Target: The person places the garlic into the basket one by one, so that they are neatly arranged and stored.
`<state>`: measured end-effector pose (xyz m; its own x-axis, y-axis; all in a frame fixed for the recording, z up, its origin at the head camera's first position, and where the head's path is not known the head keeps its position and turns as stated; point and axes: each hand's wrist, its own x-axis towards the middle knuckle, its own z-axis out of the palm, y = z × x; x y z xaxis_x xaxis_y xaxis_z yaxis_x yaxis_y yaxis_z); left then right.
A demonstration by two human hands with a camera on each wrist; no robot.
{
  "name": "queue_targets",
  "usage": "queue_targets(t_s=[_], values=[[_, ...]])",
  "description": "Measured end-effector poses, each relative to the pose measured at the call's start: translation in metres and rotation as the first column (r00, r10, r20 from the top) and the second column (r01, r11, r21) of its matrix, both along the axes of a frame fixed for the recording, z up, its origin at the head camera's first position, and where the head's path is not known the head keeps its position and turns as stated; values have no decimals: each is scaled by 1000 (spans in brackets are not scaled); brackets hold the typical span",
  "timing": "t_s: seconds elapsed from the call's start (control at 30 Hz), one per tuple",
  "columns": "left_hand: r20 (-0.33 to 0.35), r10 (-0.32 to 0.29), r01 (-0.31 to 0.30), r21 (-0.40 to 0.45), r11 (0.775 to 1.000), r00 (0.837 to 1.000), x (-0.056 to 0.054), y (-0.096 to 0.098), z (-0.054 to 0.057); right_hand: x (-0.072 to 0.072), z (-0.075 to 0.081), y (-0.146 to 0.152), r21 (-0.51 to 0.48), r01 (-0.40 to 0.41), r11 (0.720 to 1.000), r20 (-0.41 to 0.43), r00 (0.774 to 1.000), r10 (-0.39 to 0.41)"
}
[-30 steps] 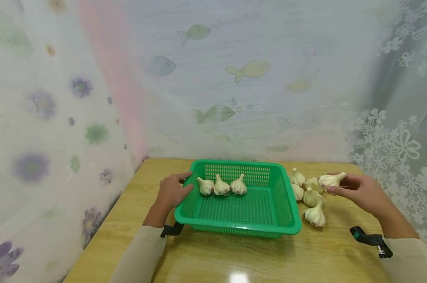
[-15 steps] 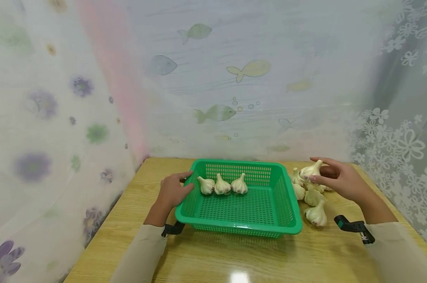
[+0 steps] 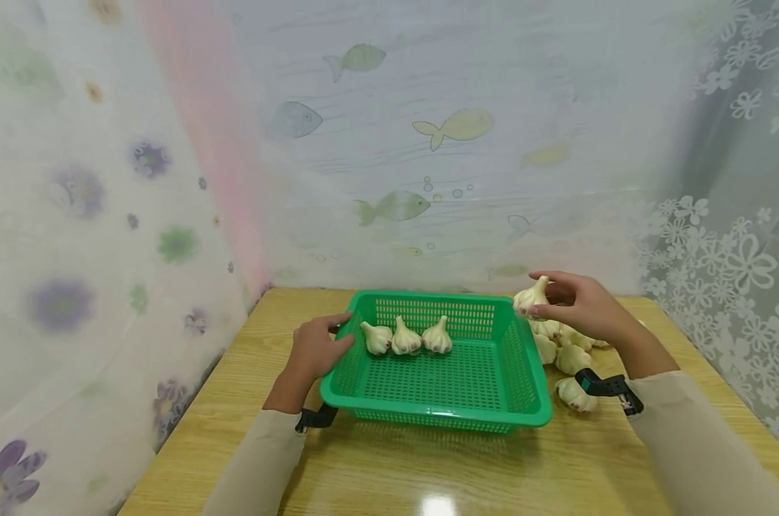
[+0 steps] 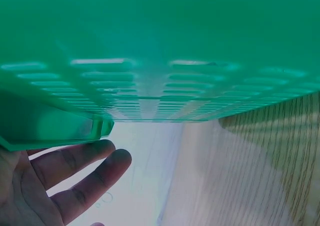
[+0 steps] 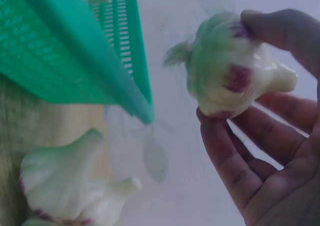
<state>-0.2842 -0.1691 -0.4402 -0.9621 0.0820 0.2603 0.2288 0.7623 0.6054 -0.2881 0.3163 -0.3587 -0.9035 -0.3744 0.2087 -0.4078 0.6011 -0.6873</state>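
Observation:
In the head view my left hand (image 3: 313,349) holds the left rim of a green plastic basket (image 3: 428,414), thumb over the edge. The left wrist view shows two of its fingers (image 4: 92,186) stretched out below the rim, on the outer side. My right hand (image 3: 582,304) pinches a garlic bulb (image 3: 529,298) between thumb and fingers, close over the basket's back right corner. Purple patches mark the held bulb in the right wrist view, its stem toward the palm. Inside the basket, three garlic bulbs (image 3: 405,338) stand in a row at the back left.
Several more garlic bulbs (image 3: 571,358) lie piled on the wooden table (image 3: 389,466) along the basket's right side, partly hidden under my right hand. Patterned curtains (image 3: 376,143) hang behind the table and at both sides.
My right hand has carried the garlic bulb left and upward, from beyond the pile to the basket's back right corner. My left hand and the basket have stayed put.

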Motion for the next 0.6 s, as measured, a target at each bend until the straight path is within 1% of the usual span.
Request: queue_targets(t_s=[0.17,0.3,0.5,0.6], values=[[1,1,-1,-6,1000,1000,0,0,0,-7,9,-20,-10,10,1000,91,996,-9],[4,10,-10,-11,1000,1000,-1,0,-1,-13,12,-36,10,5,1000,119,993,-6],[7,5,-5,-11,1000,1000,-1,-1,0,-26,4,-51,4,9,1000,148,989,-9],[9,6,-6,-19,1000,1000,0,0,1,-30,-1,-58,37,3,999,144,990,-8]])
